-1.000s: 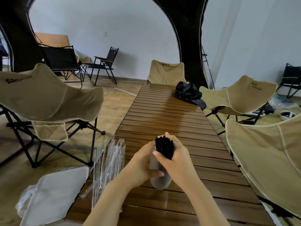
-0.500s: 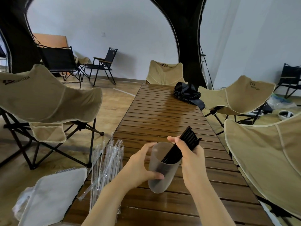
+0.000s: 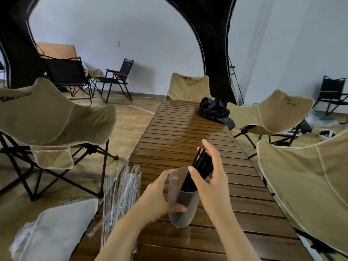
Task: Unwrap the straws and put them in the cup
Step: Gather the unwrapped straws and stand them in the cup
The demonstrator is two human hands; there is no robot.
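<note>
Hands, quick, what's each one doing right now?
Left hand: holding the cup.
Right hand: open, loose around the black straws in the cup.

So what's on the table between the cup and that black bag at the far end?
Nothing: the head view shows only bare table slats from cup to black bag. The right hand and black straws rise over the nearest ones.

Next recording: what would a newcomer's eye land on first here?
A bundle of black straws leaning in a frosted grey plastic cup, centre foreground: the left hand grips the cup, the right hand is at the straws' tops. Left of them, a heap of clear plastic wrappers lies at the edge of the brown slatted wooden table.
</note>
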